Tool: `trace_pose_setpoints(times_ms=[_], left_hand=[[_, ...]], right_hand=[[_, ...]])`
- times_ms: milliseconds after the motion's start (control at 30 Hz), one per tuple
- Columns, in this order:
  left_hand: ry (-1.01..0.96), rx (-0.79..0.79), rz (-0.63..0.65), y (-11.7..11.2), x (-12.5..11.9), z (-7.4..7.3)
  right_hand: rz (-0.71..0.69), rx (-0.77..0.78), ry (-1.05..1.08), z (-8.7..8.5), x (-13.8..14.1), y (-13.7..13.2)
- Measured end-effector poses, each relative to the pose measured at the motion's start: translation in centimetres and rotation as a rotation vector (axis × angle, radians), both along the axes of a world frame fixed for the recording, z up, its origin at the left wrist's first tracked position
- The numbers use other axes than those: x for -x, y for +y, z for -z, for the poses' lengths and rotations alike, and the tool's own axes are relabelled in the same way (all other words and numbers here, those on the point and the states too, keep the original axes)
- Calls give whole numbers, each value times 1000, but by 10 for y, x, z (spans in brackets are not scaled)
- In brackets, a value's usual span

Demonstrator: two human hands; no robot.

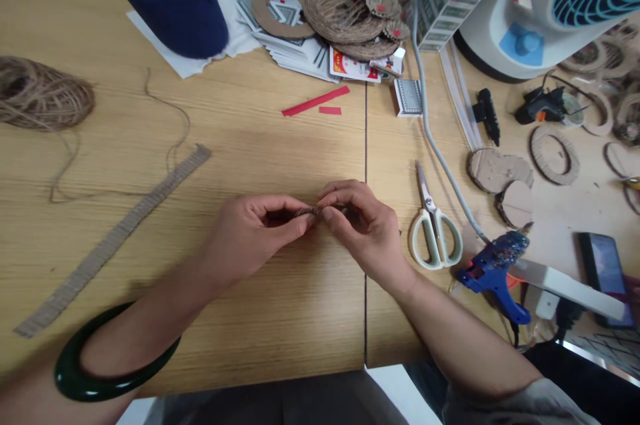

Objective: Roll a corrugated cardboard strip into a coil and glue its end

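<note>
Pinching a small brown piece [307, 211] in its fingers, the left hand [255, 228] meets the right hand [357, 222] above the desk [300, 318]; the right fingers are drawn narrow at the piece's end, but whether they grip it too I cannot tell. Being so small, the piece could slip away if the left pinch slackened, and squeezing hard might crush it. Twine [183, 112] reaches the cardboard strip [115, 238], so shifting one might drag the other. A careless sideways sweep of the right arm could knock the scissors [434, 228] or the glue gun [497, 268], whose tip might burn if hot.
</note>
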State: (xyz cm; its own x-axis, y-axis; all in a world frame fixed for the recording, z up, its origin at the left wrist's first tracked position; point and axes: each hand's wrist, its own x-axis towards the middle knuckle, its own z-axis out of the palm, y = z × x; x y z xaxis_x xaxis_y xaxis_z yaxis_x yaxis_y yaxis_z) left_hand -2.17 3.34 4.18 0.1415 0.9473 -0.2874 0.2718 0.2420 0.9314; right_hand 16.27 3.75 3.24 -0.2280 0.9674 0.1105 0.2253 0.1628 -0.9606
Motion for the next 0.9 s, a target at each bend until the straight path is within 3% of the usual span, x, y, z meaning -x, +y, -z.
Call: trace_pose_setpoints(times_ms=[267,667,900], left_hand=[[3,33,78,0,5,4],[-18,-18,-42,3,1,-3],[-23,0,12,2,3,0]], right_hand=[[-14,-6,17,2,0,1],[-6,16,-7,0,-1,1],[-25,-43,-60,0,1,-1]])
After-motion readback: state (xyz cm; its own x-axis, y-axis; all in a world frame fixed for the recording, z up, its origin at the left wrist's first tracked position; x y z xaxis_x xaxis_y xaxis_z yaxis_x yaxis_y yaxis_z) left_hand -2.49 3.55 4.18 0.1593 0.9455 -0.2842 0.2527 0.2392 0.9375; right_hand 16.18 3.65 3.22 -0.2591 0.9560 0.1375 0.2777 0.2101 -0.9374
